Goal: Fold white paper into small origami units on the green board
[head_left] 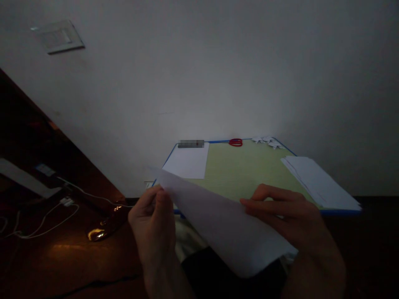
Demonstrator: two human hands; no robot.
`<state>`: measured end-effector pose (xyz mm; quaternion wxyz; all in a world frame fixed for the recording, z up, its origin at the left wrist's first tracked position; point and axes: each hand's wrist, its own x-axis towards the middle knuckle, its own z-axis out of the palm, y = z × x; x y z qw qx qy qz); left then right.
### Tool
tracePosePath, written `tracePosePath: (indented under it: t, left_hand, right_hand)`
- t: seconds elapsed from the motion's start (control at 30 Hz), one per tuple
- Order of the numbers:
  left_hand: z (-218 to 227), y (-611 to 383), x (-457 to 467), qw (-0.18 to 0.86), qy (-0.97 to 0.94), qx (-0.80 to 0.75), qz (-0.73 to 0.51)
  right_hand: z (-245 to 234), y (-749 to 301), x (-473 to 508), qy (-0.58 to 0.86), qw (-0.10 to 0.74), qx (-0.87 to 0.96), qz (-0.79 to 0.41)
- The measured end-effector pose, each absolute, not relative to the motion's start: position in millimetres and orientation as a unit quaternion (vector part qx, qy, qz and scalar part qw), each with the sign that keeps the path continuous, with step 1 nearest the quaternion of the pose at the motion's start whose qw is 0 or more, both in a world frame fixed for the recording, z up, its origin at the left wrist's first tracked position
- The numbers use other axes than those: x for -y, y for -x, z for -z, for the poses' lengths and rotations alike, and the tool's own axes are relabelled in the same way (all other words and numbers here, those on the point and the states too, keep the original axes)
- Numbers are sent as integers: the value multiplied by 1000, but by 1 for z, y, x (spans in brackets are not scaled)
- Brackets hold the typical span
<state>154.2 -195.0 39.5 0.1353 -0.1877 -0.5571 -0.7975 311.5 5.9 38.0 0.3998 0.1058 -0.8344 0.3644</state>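
I hold a white sheet of paper (224, 224) folded over, low in the view above my lap. My left hand (154, 220) pinches its upper left corner, fingers closed on it. My right hand (280, 211) grips the sheet's right side, fingers pressed along the fold. Behind the sheet lies a green board with a blue rim (246, 170).
On the board lie a white sheet (188, 162) at the left, a stack of white paper (318, 182) at the right, red scissors (235, 142) and small folded paper pieces (268, 142) at the far edge. A dark wooden surface with white cables (46, 216) is to the left. A pale wall stands behind.
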Motion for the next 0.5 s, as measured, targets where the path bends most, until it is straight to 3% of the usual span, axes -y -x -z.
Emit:
tracePosePath:
  t: [0.33,0.5]
  left_hand:
    - [-44,-159,190,195,180,586,766]
    - [-39,-158,191,102,261,573,770]
  right_hand:
    - [-41,-314,-10,-91,420,829,-359]
    - [-37,-314,-10,-63,453,810,-367]
